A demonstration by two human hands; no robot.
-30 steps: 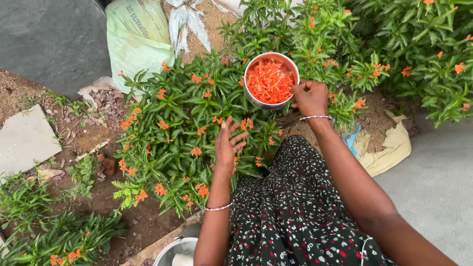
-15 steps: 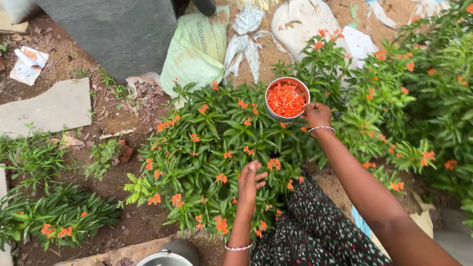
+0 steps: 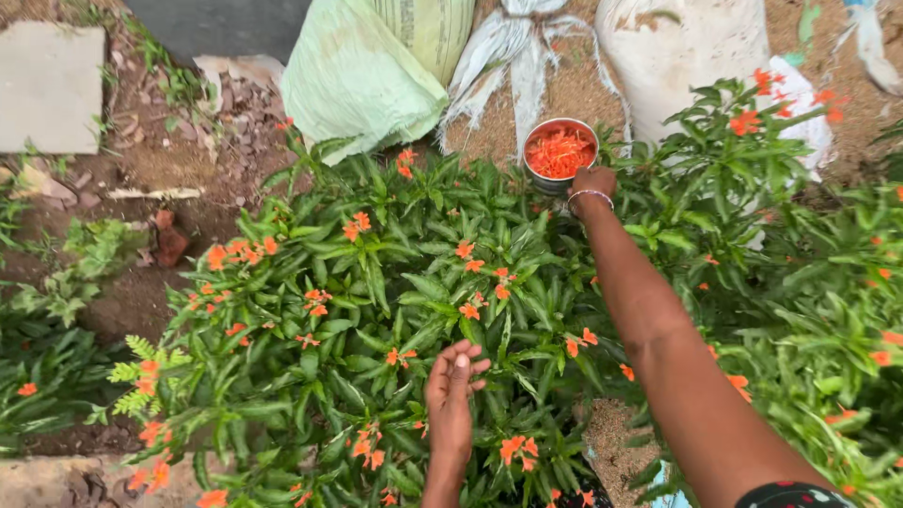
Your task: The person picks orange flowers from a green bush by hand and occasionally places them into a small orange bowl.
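The right hand [image 3: 591, 182] reaches far out over the plants and grips the near rim of a small steel bowl [image 3: 561, 153] — the bowl is heaped with picked orange petals [image 3: 560, 150] and hangs above the bare soil, just in front of the sacks. A thin bangle [image 3: 591, 195] sits on that wrist.

The left hand [image 3: 451, 390] is much nearer, low in the middle of the scene, palm up among the leaves of a bushy green plant [image 3: 376, 292]. Its fingers [image 3: 463, 357] are curled loosely inward with the tips close together; I cannot tell whether anything is pinched between them. Small orange flowers [image 3: 475, 306] stand just beyond the fingertips, and more dot the plant on every side.

Far off, a pale green sack [image 3: 362, 75] leans beside a white sack [image 3: 677, 47]. A flat grey stone slab [image 3: 47, 85] lies at the far left on brown earth.
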